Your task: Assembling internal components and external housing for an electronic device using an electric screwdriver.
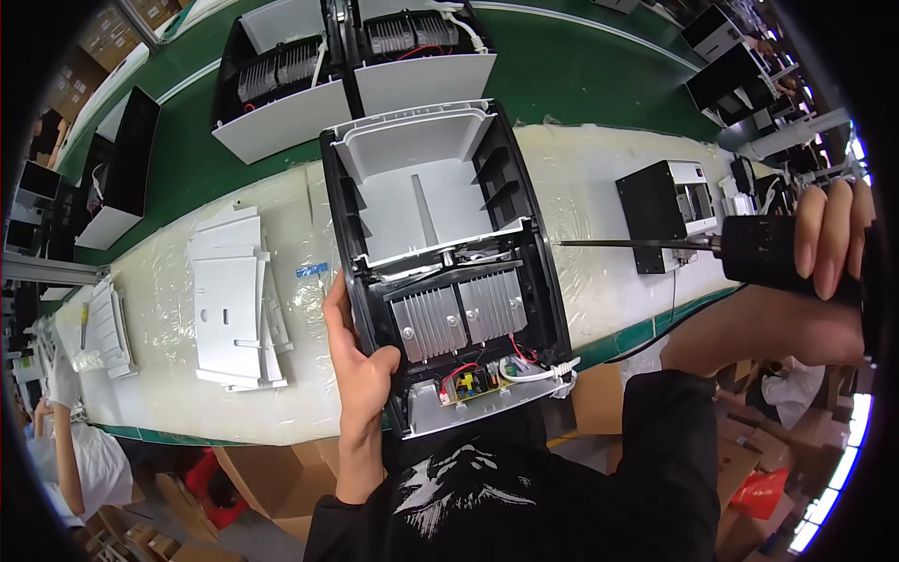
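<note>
In front of me an open appliance housing [426, 201], black at the sides and white inside, lies on the padded table. Its lower half holds ribbed metal heat sinks [429, 326], fixed with screws, and a small circuit board [476, 382] with red wires. A white cable [534, 376] runs out at the lower right corner. My left hand [361, 375] grips the housing's left wall, thumb over the edge. My right hand [832, 242] is closed around a black electric screwdriver [760, 248]. The long thin bit [637, 244] points left, its tip close to the housing's right edge.
White panels [225, 314] lie stacked on the left. A black boxy device [660, 215] stands on the right, near the screwdriver. More housings [281, 122] sit on the green conveyor [552, 70] behind. Another person's arm [67, 459] shows at far left; cardboard boxes [276, 478] stand below the table.
</note>
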Action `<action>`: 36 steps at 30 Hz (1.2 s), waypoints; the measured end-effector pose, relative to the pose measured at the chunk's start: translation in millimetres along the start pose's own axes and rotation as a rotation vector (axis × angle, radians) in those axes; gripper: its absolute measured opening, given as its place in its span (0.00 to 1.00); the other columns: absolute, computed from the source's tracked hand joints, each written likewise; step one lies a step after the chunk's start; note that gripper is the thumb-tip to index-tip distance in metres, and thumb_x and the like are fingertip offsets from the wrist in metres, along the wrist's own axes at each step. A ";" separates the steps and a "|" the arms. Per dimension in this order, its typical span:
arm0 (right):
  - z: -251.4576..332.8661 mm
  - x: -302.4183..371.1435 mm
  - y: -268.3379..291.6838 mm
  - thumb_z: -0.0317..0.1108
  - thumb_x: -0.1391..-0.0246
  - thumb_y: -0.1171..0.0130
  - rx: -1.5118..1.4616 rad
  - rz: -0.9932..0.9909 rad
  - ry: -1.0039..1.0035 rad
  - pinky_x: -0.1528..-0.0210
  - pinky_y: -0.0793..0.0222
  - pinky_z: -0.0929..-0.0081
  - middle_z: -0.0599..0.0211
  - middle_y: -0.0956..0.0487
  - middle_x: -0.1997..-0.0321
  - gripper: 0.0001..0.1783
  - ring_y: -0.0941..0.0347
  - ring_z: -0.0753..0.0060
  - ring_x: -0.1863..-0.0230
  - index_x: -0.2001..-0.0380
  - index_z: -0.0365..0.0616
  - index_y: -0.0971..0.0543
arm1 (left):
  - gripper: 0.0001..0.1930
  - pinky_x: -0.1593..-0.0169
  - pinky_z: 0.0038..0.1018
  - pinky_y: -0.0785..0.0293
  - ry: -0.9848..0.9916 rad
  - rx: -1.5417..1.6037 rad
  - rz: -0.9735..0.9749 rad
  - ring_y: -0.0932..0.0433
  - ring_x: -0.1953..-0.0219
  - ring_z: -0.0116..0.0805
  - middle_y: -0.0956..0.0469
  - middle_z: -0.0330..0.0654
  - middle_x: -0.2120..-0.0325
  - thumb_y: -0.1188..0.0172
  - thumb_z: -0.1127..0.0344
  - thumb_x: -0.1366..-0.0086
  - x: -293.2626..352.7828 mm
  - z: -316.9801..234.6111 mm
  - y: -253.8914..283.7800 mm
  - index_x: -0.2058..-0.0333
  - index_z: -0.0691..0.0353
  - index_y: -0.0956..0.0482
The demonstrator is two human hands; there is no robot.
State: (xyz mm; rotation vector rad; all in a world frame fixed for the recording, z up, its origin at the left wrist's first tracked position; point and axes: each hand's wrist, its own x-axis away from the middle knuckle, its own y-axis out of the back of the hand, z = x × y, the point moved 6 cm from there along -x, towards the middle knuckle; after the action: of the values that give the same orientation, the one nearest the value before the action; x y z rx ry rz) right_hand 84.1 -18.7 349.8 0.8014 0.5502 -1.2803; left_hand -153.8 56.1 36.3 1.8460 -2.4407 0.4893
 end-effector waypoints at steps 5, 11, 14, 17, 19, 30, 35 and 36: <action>-41.8 2.5 4.4 0.69 0.49 0.61 0.026 -0.151 -0.145 0.80 0.37 0.74 0.64 0.33 0.75 0.34 0.36 0.71 0.82 0.60 0.46 0.36 | 0.48 0.36 0.27 0.51 -0.020 0.024 0.025 0.41 0.40 0.41 0.41 0.51 0.44 0.58 0.81 0.69 -3.5 -0.4 -4.1 0.38 0.69 0.49; -75.3 6.8 4.7 0.67 0.52 0.56 0.074 -0.286 -0.303 0.75 0.42 0.79 0.71 0.38 0.78 0.32 0.40 0.79 0.81 0.76 0.44 0.35 | 0.48 0.36 0.28 0.51 -0.058 0.018 0.055 0.42 0.39 0.41 0.42 0.51 0.44 0.57 0.80 0.68 -5.3 2.7 -3.0 0.38 0.68 0.51; -82.7 7.3 4.9 0.73 0.53 0.60 0.113 -0.259 -0.351 0.75 0.42 0.80 0.70 0.37 0.77 0.36 0.39 0.79 0.81 0.77 0.44 0.35 | 0.48 0.36 0.28 0.51 -0.111 0.011 0.067 0.42 0.40 0.41 0.42 0.51 0.44 0.57 0.80 0.68 -4.7 0.6 -3.7 0.38 0.69 0.51; -90.7 11.1 4.8 0.75 0.53 0.61 0.112 -0.253 -0.356 0.75 0.41 0.80 0.69 0.36 0.77 0.39 0.38 0.79 0.81 0.74 0.44 0.34 | 0.48 0.37 0.28 0.50 -0.079 0.054 0.062 0.42 0.41 0.41 0.42 0.50 0.44 0.57 0.80 0.68 -3.8 -0.1 -3.9 0.38 0.68 0.51; -99.5 16.2 2.9 0.75 0.52 0.61 0.083 -0.257 -0.329 0.76 0.39 0.79 0.69 0.35 0.78 0.40 0.37 0.77 0.81 0.69 0.42 0.33 | 0.48 0.37 0.28 0.49 -0.080 0.027 0.060 0.42 0.41 0.40 0.43 0.50 0.44 0.57 0.80 0.68 -4.0 -2.1 -4.7 0.38 0.68 0.52; -146.9 66.9 -10.7 0.75 0.52 0.58 0.093 -0.517 -0.305 0.82 0.37 0.74 0.63 0.33 0.79 0.52 0.35 0.72 0.85 0.37 0.46 0.55 | 0.48 0.37 0.27 0.51 -0.093 0.001 0.050 0.43 0.40 0.40 0.43 0.47 0.44 0.58 0.80 0.67 -3.3 0.8 -3.1 0.38 0.69 0.52; -153.0 77.5 -9.9 0.75 0.52 0.57 0.102 -0.583 -0.339 0.81 0.36 0.72 0.63 0.33 0.79 0.53 0.35 0.72 0.85 0.37 0.47 0.55 | 0.48 0.38 0.26 0.50 -0.074 0.007 0.055 0.42 0.41 0.39 0.43 0.48 0.44 0.58 0.80 0.67 -3.9 -3.1 -5.9 0.38 0.69 0.52; -153.7 78.4 -10.0 0.75 0.52 0.57 0.089 -0.590 -0.336 0.80 0.36 0.72 0.63 0.33 0.79 0.53 0.35 0.71 0.85 0.37 0.48 0.55 | 0.48 0.38 0.26 0.50 -0.071 -0.001 0.051 0.42 0.41 0.39 0.43 0.49 0.45 0.58 0.80 0.67 -4.3 -3.4 -6.3 0.38 0.69 0.52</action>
State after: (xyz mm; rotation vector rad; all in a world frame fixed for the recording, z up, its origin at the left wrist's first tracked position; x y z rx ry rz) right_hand 102.4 52.0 193.2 0.4878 0.4727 -1.9501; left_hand -147.1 59.6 40.0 1.8363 -2.5384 0.4324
